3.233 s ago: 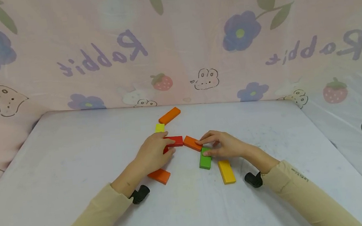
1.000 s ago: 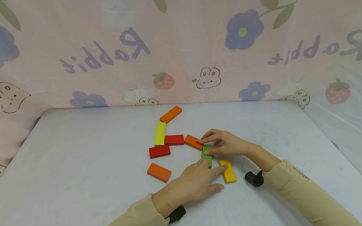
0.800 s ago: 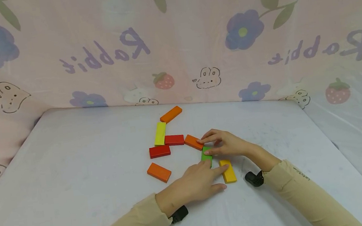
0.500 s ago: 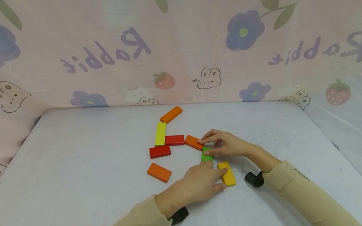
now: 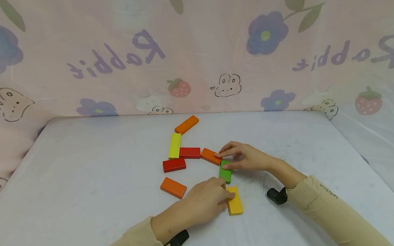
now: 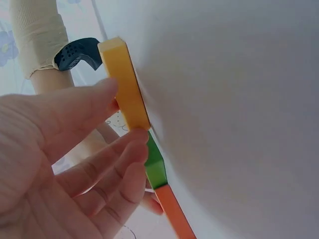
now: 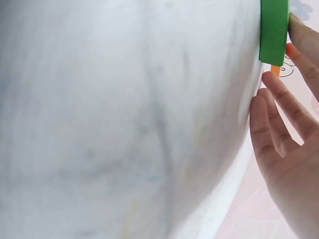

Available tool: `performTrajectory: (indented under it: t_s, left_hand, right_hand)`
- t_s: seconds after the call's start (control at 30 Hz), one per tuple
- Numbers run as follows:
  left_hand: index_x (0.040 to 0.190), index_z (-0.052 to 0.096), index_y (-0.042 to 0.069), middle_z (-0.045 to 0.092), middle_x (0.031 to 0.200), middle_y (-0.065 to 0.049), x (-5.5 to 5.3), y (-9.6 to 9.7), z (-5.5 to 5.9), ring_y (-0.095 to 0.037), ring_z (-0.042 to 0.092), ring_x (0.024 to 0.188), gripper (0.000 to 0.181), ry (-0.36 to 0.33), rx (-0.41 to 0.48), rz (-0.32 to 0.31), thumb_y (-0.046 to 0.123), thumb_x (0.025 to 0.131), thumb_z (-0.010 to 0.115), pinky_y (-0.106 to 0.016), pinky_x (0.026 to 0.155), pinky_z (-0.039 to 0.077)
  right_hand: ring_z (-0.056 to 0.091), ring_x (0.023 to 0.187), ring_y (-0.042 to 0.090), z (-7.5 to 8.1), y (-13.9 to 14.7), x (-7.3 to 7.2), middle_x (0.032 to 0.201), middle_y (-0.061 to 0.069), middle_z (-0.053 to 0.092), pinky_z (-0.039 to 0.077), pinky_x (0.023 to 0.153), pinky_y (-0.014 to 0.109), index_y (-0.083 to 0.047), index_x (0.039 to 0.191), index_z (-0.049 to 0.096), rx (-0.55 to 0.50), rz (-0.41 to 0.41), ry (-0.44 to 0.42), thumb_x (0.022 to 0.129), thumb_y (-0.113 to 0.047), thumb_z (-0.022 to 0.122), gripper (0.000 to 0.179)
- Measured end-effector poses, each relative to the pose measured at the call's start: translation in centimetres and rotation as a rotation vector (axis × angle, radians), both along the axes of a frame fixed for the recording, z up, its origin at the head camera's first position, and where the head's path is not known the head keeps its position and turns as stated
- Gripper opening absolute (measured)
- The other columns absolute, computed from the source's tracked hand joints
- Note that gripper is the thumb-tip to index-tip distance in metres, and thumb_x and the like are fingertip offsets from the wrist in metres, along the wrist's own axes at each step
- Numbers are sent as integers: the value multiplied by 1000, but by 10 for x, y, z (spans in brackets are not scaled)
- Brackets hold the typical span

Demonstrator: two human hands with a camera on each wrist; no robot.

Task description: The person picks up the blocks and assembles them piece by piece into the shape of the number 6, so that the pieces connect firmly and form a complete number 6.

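Observation:
My left hand [image 5: 204, 201] is at a yellow block [image 5: 235, 201], index finger on its top and thumb at its left side. In the left wrist view the thumb lies against the yellow block [image 6: 125, 84], and other fingertips are near its far end. My right hand [image 5: 248, 157] rests its thumb on a green block [image 5: 225, 175] and its forefinger on an orange block [image 5: 210, 155]. Its remaining fingers are loose in the right wrist view, beside the green block [image 7: 274, 32]. The yellow block stands just nearer than the green block's near end.
A red block [image 5: 190, 152] lies left of the touched orange one, against a lighter yellow block [image 5: 174, 145]. An orange block [image 5: 187, 124] lies at the back. Farther left are another red block [image 5: 174, 165] and an orange block [image 5: 173, 188]. Printed cloth [image 5: 191, 60] hangs behind the white table [image 5: 92, 180].
My left hand has come from the red blocks to the yellow block and has slid it left and nearer, below the green block. My right hand stays on the green and orange blocks.

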State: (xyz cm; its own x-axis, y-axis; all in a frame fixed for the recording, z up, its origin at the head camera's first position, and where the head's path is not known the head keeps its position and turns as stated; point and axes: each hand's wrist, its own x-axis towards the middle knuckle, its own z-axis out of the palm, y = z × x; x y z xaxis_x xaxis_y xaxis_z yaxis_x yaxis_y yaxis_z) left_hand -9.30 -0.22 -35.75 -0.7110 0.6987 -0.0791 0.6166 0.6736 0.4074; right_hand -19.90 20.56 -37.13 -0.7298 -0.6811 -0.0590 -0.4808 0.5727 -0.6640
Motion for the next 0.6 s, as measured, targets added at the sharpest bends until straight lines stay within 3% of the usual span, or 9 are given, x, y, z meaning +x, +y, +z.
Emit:
performTrajectory:
  t_s: [0.07, 0.33, 0.6]
  left_hand:
    - [120, 69, 24, 62, 109, 4, 0, -5, 0, -8, 53, 96, 32, 4, 9, 4, 22, 88, 70, -18, 75, 48]
    - [117, 71, 18, 62, 130, 3, 2, -13, 1, -15, 58, 115, 33, 1, 27, -1, 21, 85, 73, -30, 94, 50]
    - [111, 74, 16, 70, 112, 2, 1, -16, 1, -13, 62, 105, 27, 51, -2, -5, 20, 85, 74, -28, 92, 50]
  right_hand:
    - [53, 115, 25, 0, 0, 0, 128, 9, 56, 48, 94, 42, -12, 130, 62, -1, -1, -2, 88, -22, 70, 44]
    - [53, 115, 25, -3, 1, -1, 127, 8, 56, 49, 94, 41, -12, 128, 63, 2, -11, 1, 88, -23, 70, 42]
    - [53, 114, 25, -2, 0, 0, 127, 9, 57, 49, 94, 40, -12, 128, 63, 2, -22, -1, 88, -22, 71, 42]
